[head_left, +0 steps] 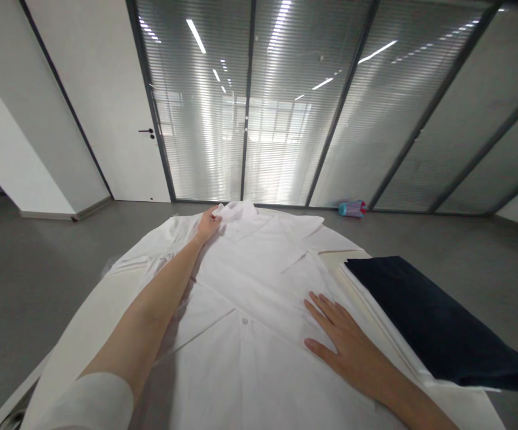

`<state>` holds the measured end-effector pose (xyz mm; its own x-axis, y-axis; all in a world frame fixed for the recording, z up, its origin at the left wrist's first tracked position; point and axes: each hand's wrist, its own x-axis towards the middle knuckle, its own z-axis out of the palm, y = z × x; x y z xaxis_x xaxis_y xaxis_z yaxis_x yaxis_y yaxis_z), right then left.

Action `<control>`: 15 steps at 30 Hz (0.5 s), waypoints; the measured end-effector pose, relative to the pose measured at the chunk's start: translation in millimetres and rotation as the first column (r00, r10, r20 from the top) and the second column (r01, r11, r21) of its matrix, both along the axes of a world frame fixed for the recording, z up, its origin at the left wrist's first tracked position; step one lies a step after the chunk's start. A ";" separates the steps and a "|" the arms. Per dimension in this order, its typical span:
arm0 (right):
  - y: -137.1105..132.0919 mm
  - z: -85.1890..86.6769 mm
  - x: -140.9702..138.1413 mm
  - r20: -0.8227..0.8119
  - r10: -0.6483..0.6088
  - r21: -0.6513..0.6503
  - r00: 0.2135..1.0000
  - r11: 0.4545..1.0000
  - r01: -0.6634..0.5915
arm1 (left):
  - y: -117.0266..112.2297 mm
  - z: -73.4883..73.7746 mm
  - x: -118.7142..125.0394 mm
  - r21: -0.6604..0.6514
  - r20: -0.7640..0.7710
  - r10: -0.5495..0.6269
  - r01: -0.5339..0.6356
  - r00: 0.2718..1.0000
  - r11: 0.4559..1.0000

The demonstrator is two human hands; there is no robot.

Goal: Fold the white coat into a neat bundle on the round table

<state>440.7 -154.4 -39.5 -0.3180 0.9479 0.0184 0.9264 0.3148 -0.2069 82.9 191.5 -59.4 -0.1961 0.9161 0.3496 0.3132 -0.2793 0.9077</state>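
Glass-walled office [250, 119], white table [74, 319]: white shirt [250, 280] lies flat. Left hand [209, 224] pinches the collar [236, 210]; right hand [339, 340] presses spread on the shirt.

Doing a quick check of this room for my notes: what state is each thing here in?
White collared shirt: spread flat, front up.
Left hand: on the fabric at the shirt's collar.
Right hand: flat on the shirt, fingers spread.
Navy cloth: lying folded beside the shirt.
Door: shut.
Window blinds: lowered.
Striped bottle: lying on its side on the floor.
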 end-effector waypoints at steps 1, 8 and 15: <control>0.3 3.8 -0.2 0.000 -0.003 -0.010 1.000 1.000 0.003 | -1.2 1.4 0.0 0.015 -0.029 -0.006 0.006 1.000 1.000; 52.4 59.5 -27.9 -0.122 0.016 0.091 0.992 0.996 -0.005 | -7.7 6.0 5.7 0.039 -0.080 -0.010 0.014 0.997 0.999; 197.4 92.1 -86.7 -0.649 -0.220 -0.178 0.728 0.975 0.136 | -13.0 11.7 2.6 -0.008 -0.022 0.020 -0.021 1.000 1.000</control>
